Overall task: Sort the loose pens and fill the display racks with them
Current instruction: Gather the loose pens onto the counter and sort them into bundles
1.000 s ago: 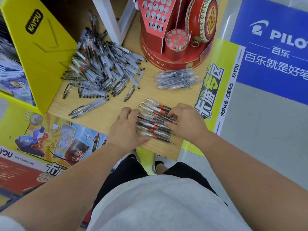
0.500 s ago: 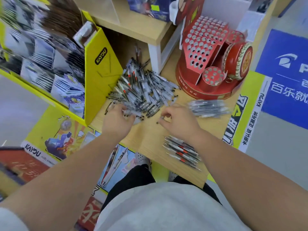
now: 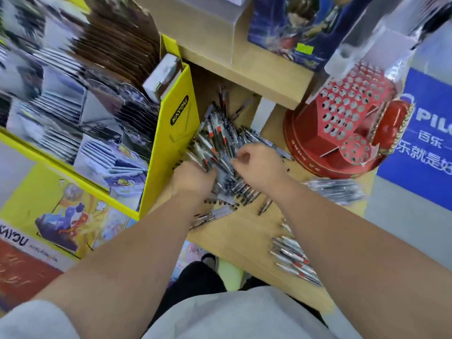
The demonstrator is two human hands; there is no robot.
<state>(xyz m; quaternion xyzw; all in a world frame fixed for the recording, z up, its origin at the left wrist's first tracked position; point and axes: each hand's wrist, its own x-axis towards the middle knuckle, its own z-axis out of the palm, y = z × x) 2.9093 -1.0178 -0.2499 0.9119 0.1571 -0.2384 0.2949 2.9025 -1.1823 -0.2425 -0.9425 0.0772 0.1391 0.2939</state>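
Counter: a pale wooden counter [image 3: 244,231] ran from mid-picture toward 5 o'clock, with a bare strip between the groups of pens.
Loose pens: a tangled heap of loose pens [image 3: 217,140] lay at 12 o'clock from the wrists, pressed against the side wall of the yellow stand [image 3: 176,133].
Left hand: the left hand [image 3: 193,177] rested on the heap's 7 o'clock edge. Its fingers were buried among the pens, so I could not tell whether they held any.
Right hand: the right hand [image 3: 259,165] was over the heap's 4 o'clock side with its fingers curled in tight. Blur hid whether a pen was pinched.
Sorted row: red-banded pens [image 3: 293,258] lay side by side at 5 o'clock from the heap, partly under the right forearm.
Clear bundle: a bundle of clear pens [image 3: 335,189] lay at 3 o'clock from the right hand, just beside the rack's base.
Display rack: a red display rack [image 3: 347,123] stood at 2 o'clock, its sloped face full of round holes.
Shelf: a wooden shelf [image 3: 244,69] overhung the counter at 12 o'clock and carried a printed box [image 3: 288,28].
Stand contents: blurred card packs [image 3: 61,94] sat in tiers at 10 o'clock.
Room: grey floor [image 3: 403,228] showed at 4 o'clock, and a blue sign [image 3: 430,143] with white lettering at 3 o'clock.
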